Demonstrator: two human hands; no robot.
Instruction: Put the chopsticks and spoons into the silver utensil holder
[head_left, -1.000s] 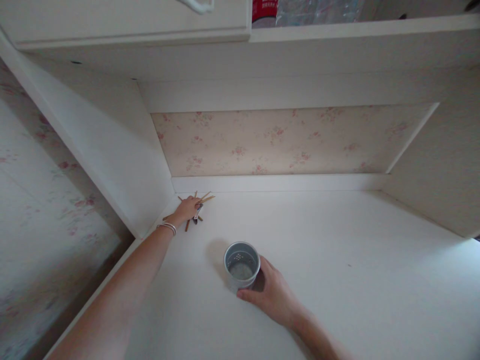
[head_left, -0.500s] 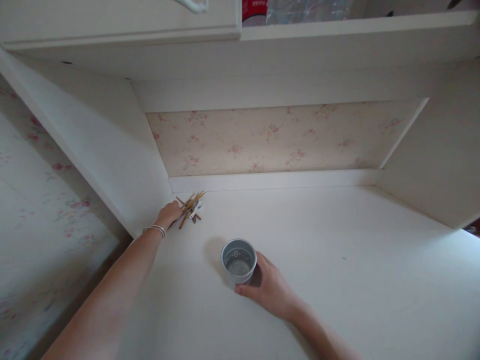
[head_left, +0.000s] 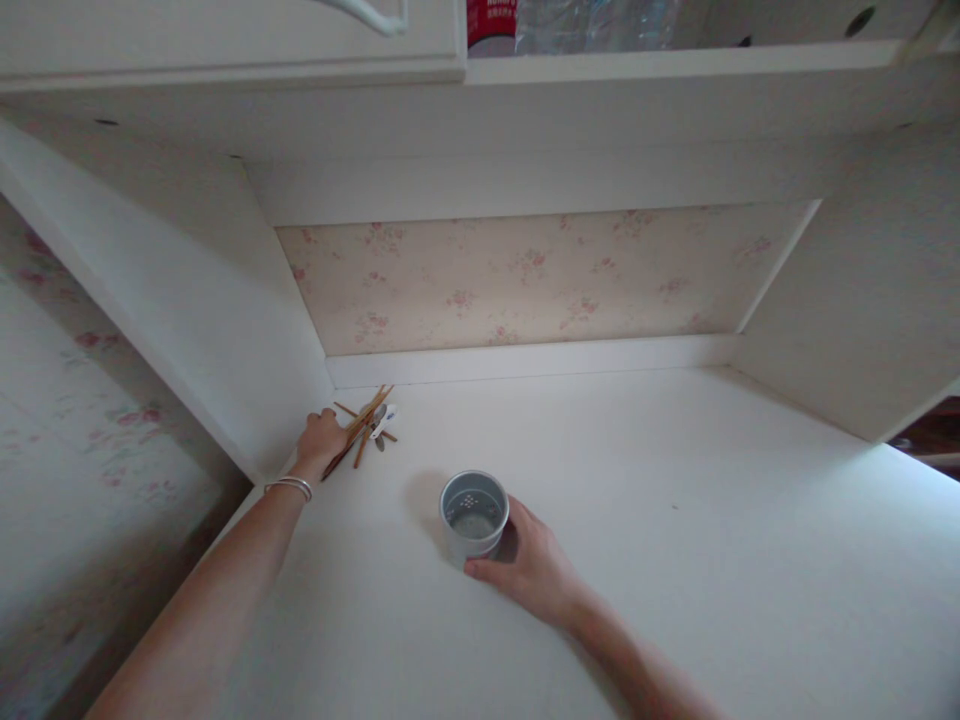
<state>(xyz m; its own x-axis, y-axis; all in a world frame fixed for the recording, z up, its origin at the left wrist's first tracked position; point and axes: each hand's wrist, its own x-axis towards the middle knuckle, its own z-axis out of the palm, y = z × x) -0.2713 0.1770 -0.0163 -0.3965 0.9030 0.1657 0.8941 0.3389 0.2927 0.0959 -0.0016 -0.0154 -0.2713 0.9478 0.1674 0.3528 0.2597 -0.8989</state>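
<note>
Cup (head_left: 474,515): 1, R hand (head_left: 529,570) wraps its side.
Chopsticks (head_left: 365,425): count unclear, L hand (head_left: 319,440) curled over ends.
Spoon (head_left: 384,421): 1, partly hidden.

On the white upper shelf (head_left: 675,62) stands a red container (head_left: 491,22) bearing a line of small white lettering. The lettering is too small and blurred to read from here.

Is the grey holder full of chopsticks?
No, the grey holder is empty inside; the chopsticks lie on the counter by the left hand.
</note>
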